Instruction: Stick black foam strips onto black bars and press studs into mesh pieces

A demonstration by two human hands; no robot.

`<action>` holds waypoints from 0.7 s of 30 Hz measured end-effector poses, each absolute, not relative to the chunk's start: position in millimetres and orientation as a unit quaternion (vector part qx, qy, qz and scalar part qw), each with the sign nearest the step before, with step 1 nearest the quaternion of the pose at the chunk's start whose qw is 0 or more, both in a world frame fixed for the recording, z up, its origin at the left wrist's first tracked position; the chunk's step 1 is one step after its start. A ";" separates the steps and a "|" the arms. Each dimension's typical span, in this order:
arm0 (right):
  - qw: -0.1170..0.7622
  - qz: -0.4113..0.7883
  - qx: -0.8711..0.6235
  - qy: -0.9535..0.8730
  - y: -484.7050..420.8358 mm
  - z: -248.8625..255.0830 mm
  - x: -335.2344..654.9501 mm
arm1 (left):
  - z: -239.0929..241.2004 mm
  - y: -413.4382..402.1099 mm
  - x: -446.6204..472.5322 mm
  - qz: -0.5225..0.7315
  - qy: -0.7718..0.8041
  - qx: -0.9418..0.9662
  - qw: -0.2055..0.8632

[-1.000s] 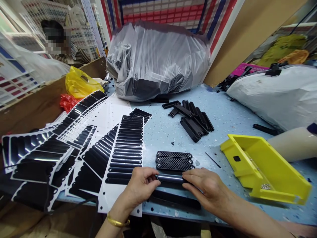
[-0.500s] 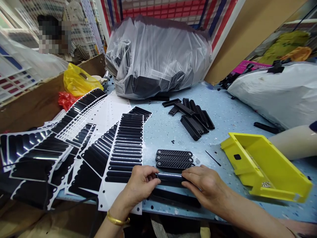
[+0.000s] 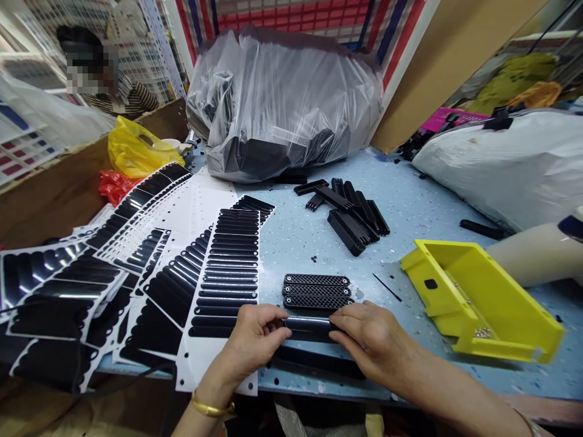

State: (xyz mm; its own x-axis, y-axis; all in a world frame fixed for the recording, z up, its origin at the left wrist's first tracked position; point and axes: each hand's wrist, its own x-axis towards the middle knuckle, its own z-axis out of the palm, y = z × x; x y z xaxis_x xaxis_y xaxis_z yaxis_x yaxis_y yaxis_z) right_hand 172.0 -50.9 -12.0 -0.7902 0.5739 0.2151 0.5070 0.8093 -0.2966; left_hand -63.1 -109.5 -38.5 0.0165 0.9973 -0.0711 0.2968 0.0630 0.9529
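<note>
My left hand (image 3: pixel 255 341) and my right hand (image 3: pixel 371 341) pinch the two ends of a glossy black strip piece (image 3: pixel 310 325) just above the blue table's (image 3: pixel 410 206) near edge. Right behind it lie three black mesh-faced strips (image 3: pixel 316 291) in a neat row. Under my hands rests a longer black bar (image 3: pixel 314 359). A white backing sheet with several black oblong stickers (image 3: pixel 228 273) lies beside my left hand. My left wrist wears a gold bangle.
More sticker sheets (image 3: pixel 68 291) fan out to the left. A pile of black comb-like parts (image 3: pixel 355 215) sits mid-table, a yellow plastic tray (image 3: pixel 478 297) to the right, a big clear bag of black parts (image 3: pixel 282 103) behind. A person sits at far left.
Both hands stay on the glossy strip, with fingers shifting slightly along it. The view has drifted a little to the right.
</note>
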 end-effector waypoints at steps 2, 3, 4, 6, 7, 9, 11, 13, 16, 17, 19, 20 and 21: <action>0.151 0.107 -0.288 -0.940 -51.1 -12.3 171.1 | -38.1 -109.1 -63.2 0.395 0.580 0.558 0.444; 0.151 0.106 -0.288 -0.940 -51.1 -12.6 170.7 | -38.0 -108.8 -63.3 0.393 0.581 0.558 0.444; 0.152 0.106 -0.288 -0.939 -51.2 -13.0 170.5 | -38.1 -108.5 -63.3 0.391 0.581 0.559 0.444; 0.154 0.111 -0.292 -0.937 -51.2 -14.0 170.4 | -38.6 -108.3 -63.4 0.390 0.582 0.562 0.440; 0.156 0.113 -0.294 -0.936 -51.2 -14.5 170.5 | -39.1 -108.4 -63.4 0.390 0.582 0.564 0.438; 0.158 0.116 -0.297 -0.935 -51.4 -15.2 170.9 | -40.1 -109.0 -63.6 0.391 0.582 0.567 0.433; 0.155 0.115 -0.298 -0.935 -51.7 -15.4 171.0 | -40.7 -109.6 -64.0 0.389 0.583 0.568 0.432; 0.151 0.112 -0.299 -0.935 -52.1 -15.1 170.4 | -40.4 -109.8 -64.7 0.384 0.586 0.570 0.430; 0.154 0.112 -0.300 -0.935 -52.7 -14.5 169.2 | -38.3 -108.6 -66.2 0.377 0.579 0.577 0.435; 0.156 0.115 -0.299 -0.934 -52.8 -14.4 168.9 | -37.5 -107.9 -66.7 0.375 0.576 0.577 0.441; 0.159 0.122 -0.299 -0.933 -52.8 -14.5 169.0 | -36.2 -106.2 -67.1 0.371 0.573 0.571 0.456; 0.160 0.124 -0.300 -0.932 -52.8 -14.7 169.2 | -35.7 -105.4 -67.1 0.369 0.574 0.565 0.463; 0.161 0.124 -0.301 -0.932 -52.7 -14.9 169.4 | -35.5 -104.7 -66.9 0.367 0.576 0.561 0.467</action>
